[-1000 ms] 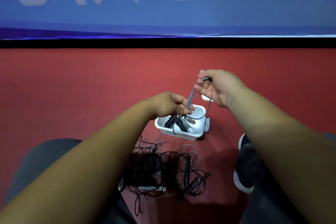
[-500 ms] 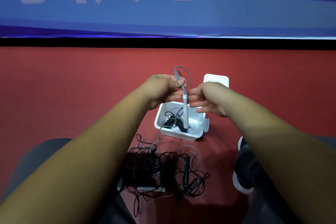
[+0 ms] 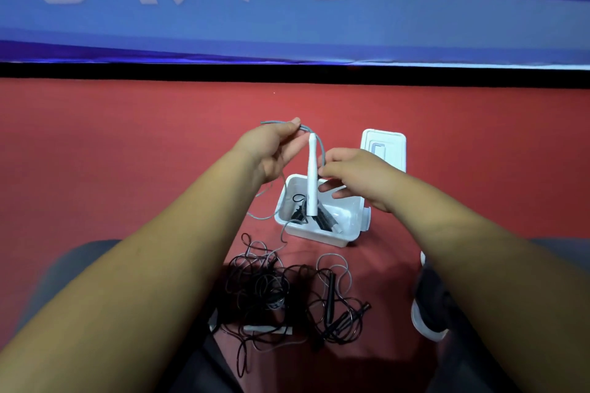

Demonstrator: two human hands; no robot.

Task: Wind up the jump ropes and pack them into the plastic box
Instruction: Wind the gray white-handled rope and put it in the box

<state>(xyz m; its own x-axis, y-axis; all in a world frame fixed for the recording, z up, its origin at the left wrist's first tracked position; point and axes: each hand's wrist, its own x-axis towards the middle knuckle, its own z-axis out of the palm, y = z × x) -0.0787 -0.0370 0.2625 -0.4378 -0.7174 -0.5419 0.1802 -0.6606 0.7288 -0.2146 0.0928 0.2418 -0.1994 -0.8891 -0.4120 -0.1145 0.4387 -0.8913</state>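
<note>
Jump rope (image 3: 312, 175), with a white handle and a grey cord, hangs upright over the plastic box (image 3: 319, 234), and the handle's lower end covers part of the box's inside. The left hand (image 3: 271, 150) pinches the cord at the top. The right hand (image 3: 354, 177) closes thumb and forefinger on the cord just beside the handle, though that grip is hard to make out. Slack cord drops from the left hand past the box's left side. Dark ridged handles lie in the box, half covered. The lid (image 3: 386, 147) lies beyond the box, its near edge hidden behind the right hand. A black rope tangle (image 3: 261, 290) sits near the box's front, too knotted to count strands. A shoe (image 3: 427, 309) shows partly beside the right forearm. Bare red floor (image 3: 127, 143) stretches left and beyond, up to the banner (image 3: 287, 19).
</note>
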